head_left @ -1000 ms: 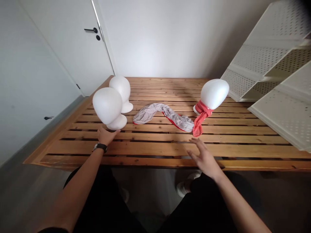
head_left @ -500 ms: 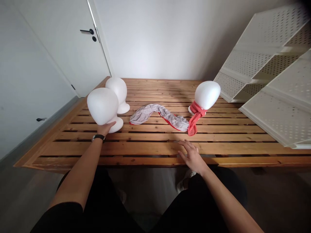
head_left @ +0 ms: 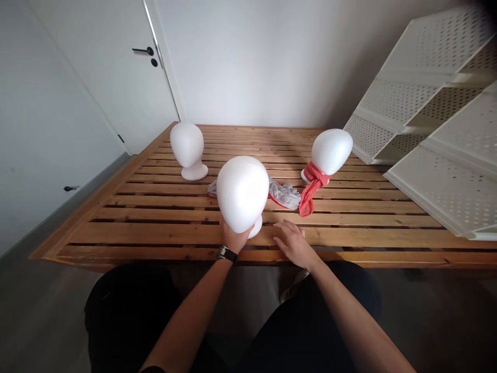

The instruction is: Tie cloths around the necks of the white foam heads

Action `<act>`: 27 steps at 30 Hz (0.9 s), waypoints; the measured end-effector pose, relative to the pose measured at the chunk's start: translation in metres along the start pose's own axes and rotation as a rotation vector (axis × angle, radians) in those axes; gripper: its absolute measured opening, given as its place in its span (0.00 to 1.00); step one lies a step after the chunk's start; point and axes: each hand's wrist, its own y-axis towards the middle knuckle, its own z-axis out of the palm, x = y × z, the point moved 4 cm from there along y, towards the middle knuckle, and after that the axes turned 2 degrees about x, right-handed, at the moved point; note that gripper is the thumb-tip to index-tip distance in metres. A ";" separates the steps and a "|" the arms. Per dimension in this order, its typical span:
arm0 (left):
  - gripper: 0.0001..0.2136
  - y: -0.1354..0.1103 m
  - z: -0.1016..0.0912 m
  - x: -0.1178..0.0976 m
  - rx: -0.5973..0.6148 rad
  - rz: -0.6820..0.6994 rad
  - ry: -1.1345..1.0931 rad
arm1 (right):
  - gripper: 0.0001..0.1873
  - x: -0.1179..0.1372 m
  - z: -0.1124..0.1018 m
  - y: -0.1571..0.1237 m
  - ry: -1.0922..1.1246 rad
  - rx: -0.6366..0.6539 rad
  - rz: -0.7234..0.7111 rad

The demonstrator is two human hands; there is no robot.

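Note:
A white mannequin head (head_left: 243, 191) stands near the front middle of the slatted wooden table. My left hand (head_left: 234, 239) grips it around the neck, the fingers partly hidden behind it. Just to its right, my right hand (head_left: 293, 242) is low over the front slats, fingers stretched and holding nothing. Behind the gripped head lies a grey scarf with a red edge (head_left: 286, 197), its middle hidden by the head. At the right, another mannequin head (head_left: 332, 151) wears a red scarf (head_left: 313, 184) knotted around its neck, one end hanging onto the table.
A third mannequin head (head_left: 187, 147), bare, stands at the back left of the wooden table (head_left: 155, 233). White perforated racks (head_left: 419, 119) lean at the right. Behind are a wall and a door with a black handle (head_left: 143, 51).
My left hand has brought the mannequin head from the left to the front middle, in front of the grey scarf. My right hand has shifted slightly left.

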 end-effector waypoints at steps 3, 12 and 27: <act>0.52 -0.009 0.017 0.004 -0.032 0.038 0.096 | 0.22 0.003 -0.001 0.000 0.008 0.005 -0.002; 0.50 -0.012 0.014 0.009 0.058 -0.090 0.304 | 0.22 0.004 0.002 0.003 0.006 0.037 -0.028; 0.29 0.145 -0.069 0.028 0.419 0.279 0.488 | 0.24 -0.016 -0.003 -0.006 -0.027 0.059 -0.003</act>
